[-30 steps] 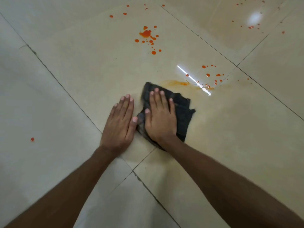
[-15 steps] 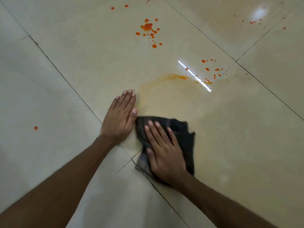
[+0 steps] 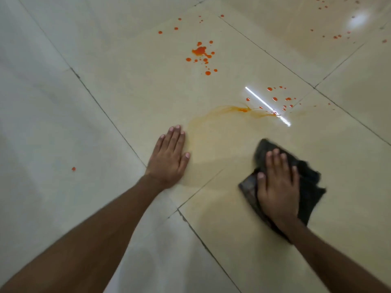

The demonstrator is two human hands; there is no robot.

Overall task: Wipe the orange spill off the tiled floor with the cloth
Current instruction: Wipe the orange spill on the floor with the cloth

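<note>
While your left hand (image 3: 169, 157) lies flat on the floor (image 3: 63, 123), its fingers (image 3: 176, 138) are straight and close together and hold nothing, with the thumb out to the side. Your right hand (image 3: 278, 187) presses down on the cloth (image 3: 309, 182). Its fingers are straight and spread a little, laid on top of the fabric rather than curled round it. The cloth is dark and crumpled, and its edges are blurred. It lies on the tile well to the right of your left hand, and it sticks out from under your palm on both sides.

A thin orange smear (image 3: 224, 111) curves across the tile beyond both hands, and the cloth is apart from it. A pale yellowish film spreads between your hands below the smear. Just past the smear's right end is a group of drops (image 3: 279, 98), beside a bright streak of reflected light (image 3: 266, 105). Farther off, a larger splatter (image 3: 201, 53) sits on the same tile. More specks (image 3: 336, 35) dot the far right tile. One lone drop (image 3: 73, 168) lies well to the left of your left hand.
</note>
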